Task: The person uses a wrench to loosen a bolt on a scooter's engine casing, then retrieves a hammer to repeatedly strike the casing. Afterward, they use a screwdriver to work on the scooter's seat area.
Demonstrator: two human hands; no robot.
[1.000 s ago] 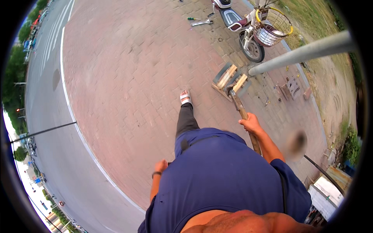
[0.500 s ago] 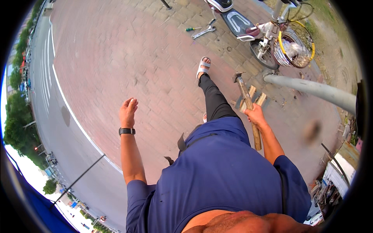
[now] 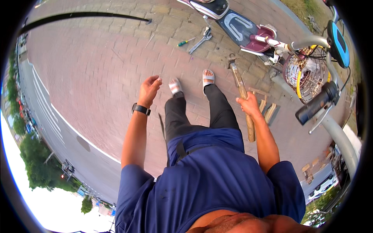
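Observation:
My right hand is wrapped round the wooden handle of a hammer. Its dark metal head points away from me, and the handle's butt end comes back beside my hip. My left hand, with a black watch on the wrist, hangs over the paving with its fingers curled together. A tiny pale spot shows at its fingertips; what it is, I cannot make out. Beyond my feet, a green-handled screwdriver and an adjustable wrench lie side by side on the bricks, apart from both hands.
An electric scooter stands at the far right, its handlebar grip and wire basket reaching toward me. A grey pole slants along the right. Wooden pieces lie beyond my right forearm. A road runs at left.
I have stepped forward, and both feet now show on the bricks. The scooter and tools sit nearer, and the handlebar has come into view. My right hand still holds the hammer.

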